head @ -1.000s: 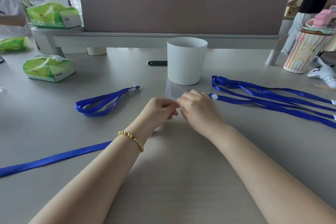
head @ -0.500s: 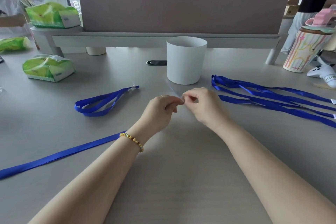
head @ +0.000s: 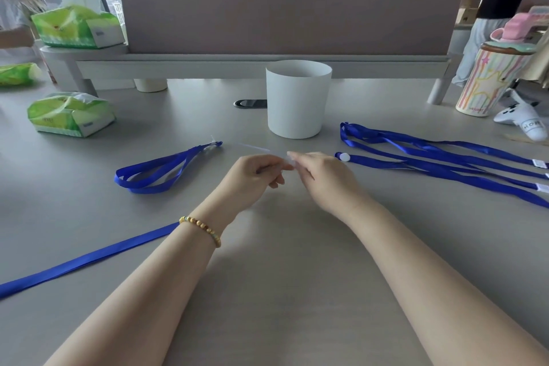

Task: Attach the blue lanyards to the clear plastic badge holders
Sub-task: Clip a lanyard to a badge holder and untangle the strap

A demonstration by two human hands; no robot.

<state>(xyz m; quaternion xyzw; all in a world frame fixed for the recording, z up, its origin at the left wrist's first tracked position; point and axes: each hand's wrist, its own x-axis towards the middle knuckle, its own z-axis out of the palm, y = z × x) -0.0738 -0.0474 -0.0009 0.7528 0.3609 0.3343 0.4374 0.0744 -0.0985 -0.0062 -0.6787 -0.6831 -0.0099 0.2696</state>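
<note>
Lower left, a blue lanyard (head: 89, 257) runs under the left wrist; a looped lanyard (head: 157, 171) lies above it. Mid-frame, left hand (head: 252, 178) and right hand (head: 322, 178) meet, fingertips pinching a clear badge holder (head: 261, 149), barely visible. Right, more lanyards (head: 439, 157) sprawl on the table (head: 282, 291).

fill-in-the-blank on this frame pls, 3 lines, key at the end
1. The beaded bracelet is on the ____ wrist.
2. The white cup stands ____ on the table.
3. The folded lanyard beside the left hand is ____ in colour.

Missing words: left; upright; blue
</note>
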